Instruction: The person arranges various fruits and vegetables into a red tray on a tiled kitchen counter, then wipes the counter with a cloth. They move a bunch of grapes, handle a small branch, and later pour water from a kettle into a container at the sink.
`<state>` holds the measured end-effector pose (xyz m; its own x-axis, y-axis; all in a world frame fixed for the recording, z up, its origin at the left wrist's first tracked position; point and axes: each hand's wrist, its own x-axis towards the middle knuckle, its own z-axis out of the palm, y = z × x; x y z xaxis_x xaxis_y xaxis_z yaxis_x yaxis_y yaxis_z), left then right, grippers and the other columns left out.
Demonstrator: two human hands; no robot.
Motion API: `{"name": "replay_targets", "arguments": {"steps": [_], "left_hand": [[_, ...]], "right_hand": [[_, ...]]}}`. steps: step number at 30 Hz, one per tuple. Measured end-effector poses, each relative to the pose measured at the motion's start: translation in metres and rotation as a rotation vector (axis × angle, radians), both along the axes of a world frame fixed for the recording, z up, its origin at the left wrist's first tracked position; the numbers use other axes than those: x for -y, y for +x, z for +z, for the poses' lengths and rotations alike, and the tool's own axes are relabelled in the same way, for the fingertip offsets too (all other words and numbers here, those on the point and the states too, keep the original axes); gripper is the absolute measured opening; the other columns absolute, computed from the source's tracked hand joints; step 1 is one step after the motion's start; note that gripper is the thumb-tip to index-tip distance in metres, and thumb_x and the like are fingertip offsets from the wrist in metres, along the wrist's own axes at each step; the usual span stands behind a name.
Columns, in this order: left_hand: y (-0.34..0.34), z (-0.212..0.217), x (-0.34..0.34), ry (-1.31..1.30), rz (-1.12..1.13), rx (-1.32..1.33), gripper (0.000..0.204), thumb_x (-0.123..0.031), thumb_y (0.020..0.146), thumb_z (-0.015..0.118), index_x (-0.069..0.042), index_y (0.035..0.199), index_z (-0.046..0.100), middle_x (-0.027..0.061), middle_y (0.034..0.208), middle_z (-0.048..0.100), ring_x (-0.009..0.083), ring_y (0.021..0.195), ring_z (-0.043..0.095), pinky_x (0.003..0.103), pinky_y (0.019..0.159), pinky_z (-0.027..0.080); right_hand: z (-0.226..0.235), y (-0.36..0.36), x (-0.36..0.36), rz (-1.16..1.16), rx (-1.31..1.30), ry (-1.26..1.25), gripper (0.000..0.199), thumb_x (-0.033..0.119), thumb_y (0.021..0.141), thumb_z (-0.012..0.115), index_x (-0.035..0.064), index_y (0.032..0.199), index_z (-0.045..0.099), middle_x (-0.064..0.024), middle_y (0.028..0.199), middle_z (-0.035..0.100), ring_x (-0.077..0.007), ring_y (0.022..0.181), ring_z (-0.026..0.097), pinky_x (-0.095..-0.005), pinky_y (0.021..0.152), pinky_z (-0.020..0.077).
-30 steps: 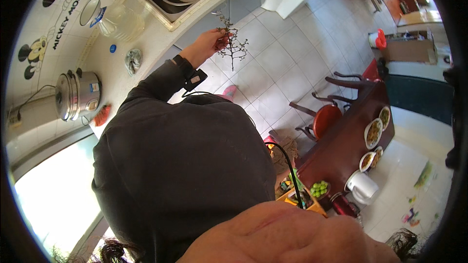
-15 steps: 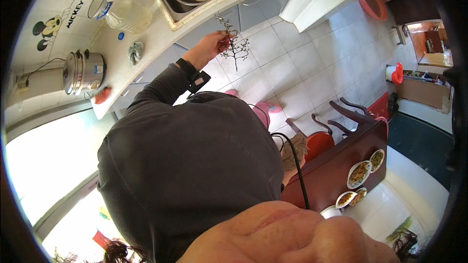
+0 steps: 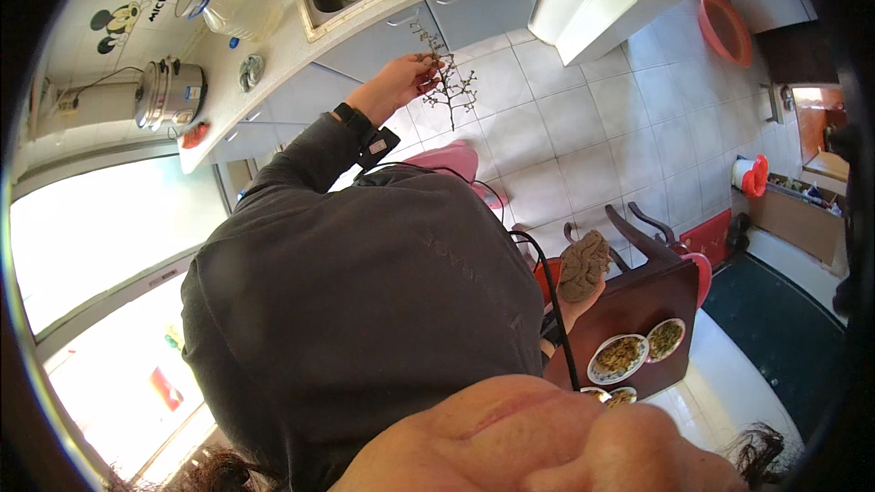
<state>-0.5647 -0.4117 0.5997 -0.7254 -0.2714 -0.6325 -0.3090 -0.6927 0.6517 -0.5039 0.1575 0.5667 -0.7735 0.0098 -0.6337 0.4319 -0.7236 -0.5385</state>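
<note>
My left hand [image 3: 398, 84] reaches out over the tiled floor beside the counter's cabinets. Its fingers pinch a bare, branching grape stem [image 3: 449, 96], which hangs down with small twigs spreading from it. On the other side, my right hand [image 3: 585, 303] holds a crumpled brown rag [image 3: 583, 266] at the edge of the dark red table [image 3: 638, 296]. Most of the right fingers are hidden beneath the rag. A dark sleeve and a wrist strap cover my left forearm.
Plates of food [image 3: 618, 358] stand on the table, with a red stool [image 3: 547, 281] beside it. Along the counter [image 3: 273, 73] are a sink [image 3: 314, 9] holding metal bowls, an electric cooker [image 3: 171, 94] and a clear jug [image 3: 232, 14]. A pink basin [image 3: 725, 29] sits near the far wall.
My right hand has brought the rag out from beside my body into fuller view. My left hand still holds the grape stem. The head view has shifted, and a pink-clad leg shows more.
</note>
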Motion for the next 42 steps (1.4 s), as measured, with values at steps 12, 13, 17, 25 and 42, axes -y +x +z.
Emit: {"name": "replay_targets", "arguments": {"steps": [12,13,17,25,42], "left_hand": [[-0.102,-0.040,-0.046,0.077,0.047,-0.119,0.024,-0.011,0.102,0.059,-0.002,0.125,0.059,0.0063,0.119,0.065,0.0156,0.105,0.062,0.039,0.106,0.051],[-0.124,-0.042,-0.057,0.084,0.018,-0.099,0.025,-0.011,0.102,0.059,-0.003,0.125,0.059,0.0061,0.120,0.065,0.0152,0.105,0.062,0.039,0.106,0.051],[-0.213,-0.033,-0.097,0.175,-0.151,-0.149,0.026,-0.014,0.103,0.060,-0.004,0.126,0.060,0.0056,0.123,0.065,0.0137,0.106,0.061,0.039,0.106,0.050],[-0.401,0.016,-0.200,0.129,-0.604,-0.252,0.044,-0.025,0.106,0.055,0.001,0.140,0.050,0.0079,0.128,0.063,0.0158,0.117,0.060,0.038,0.106,0.049],[-0.714,0.013,-0.550,0.198,-0.899,-0.208,0.029,-0.019,0.104,0.059,-0.004,0.129,0.063,0.0074,0.117,0.070,0.0152,0.103,0.065,0.031,0.091,0.054]], "right_hand": [[0.018,-0.151,-0.019,0.116,-0.063,0.012,0.048,0.027,0.106,0.045,0.0009,0.146,0.048,-0.0151,0.145,0.055,-0.0293,0.125,0.059,-0.0449,0.105,0.0493],[0.020,-0.165,-0.027,0.109,-0.092,-0.009,0.047,0.025,0.106,0.045,0.0005,0.145,0.049,-0.0153,0.143,0.056,-0.0292,0.124,0.060,-0.0438,0.104,0.0500],[0.029,-0.220,-0.051,0.106,-0.167,0.080,0.043,0.024,0.104,0.047,-0.0005,0.139,0.053,-0.0155,0.139,0.058,-0.0294,0.119,0.062,-0.0419,0.100,0.0525],[0.057,-0.293,-0.097,-0.226,-0.045,-0.003,0.044,0.023,0.104,0.043,0.0014,0.141,0.053,-0.0144,0.137,0.060,-0.0301,0.117,0.063,-0.0430,0.099,0.0535],[0.038,-0.430,-0.298,-0.583,0.005,-0.053,0.053,0.041,0.097,0.053,0.0079,0.138,0.056,-0.0110,0.134,0.062,-0.0300,0.120,0.062,-0.0437,0.100,0.0513]]}}
